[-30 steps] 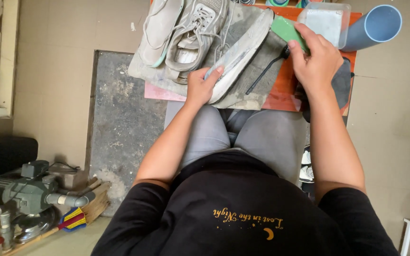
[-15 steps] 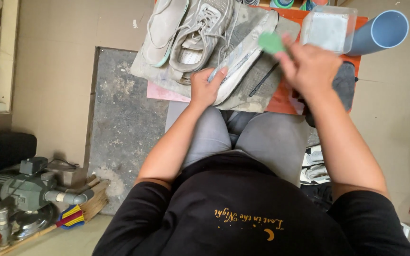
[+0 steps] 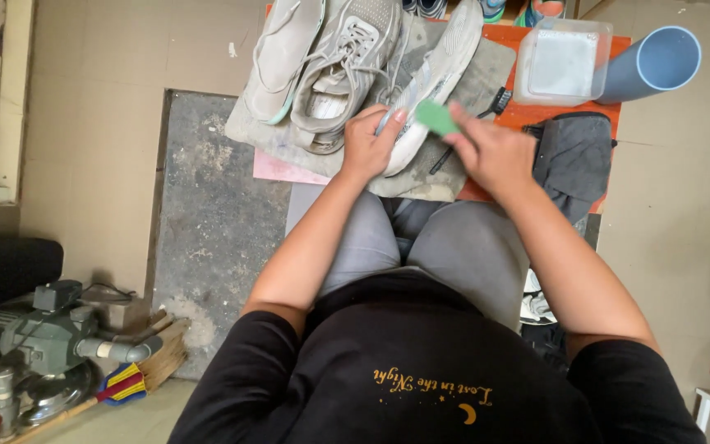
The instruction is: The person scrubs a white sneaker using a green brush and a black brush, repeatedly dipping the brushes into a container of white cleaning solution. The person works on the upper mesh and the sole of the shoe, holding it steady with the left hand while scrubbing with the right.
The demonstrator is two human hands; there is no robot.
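At the bottom of the frame a person in a black shirt and grey trousers sits looking down at both bare hands. In the lower left corner a grey-green electric pump (image 3: 51, 345) stands on the floor beside a straw broom (image 3: 154, 358). Near the middle of the frame, the left hand (image 3: 367, 148) is closed around the heel end of a pale grey sports shoe turned on its side (image 3: 429, 82), thumb pressed on its sole edge. Just to the right, the right hand (image 3: 491, 152) pinches a small green scrubbing pad (image 3: 435, 117) in its fingertips, and the pad touches the shoe's sole. The shoe lies on a dirty grey cloth (image 3: 462, 156) spread over an orange table (image 3: 552, 111). Right of the hands a dark grey rag (image 3: 573, 156) hangs over the table edge. Farther up, a second grey laced sports shoe (image 3: 343, 62) and a loose insole (image 3: 277, 53) sit at upper centre. At the upper right stand a clear plastic tub (image 3: 560, 62) and a blue plastic pipe (image 3: 655, 62).
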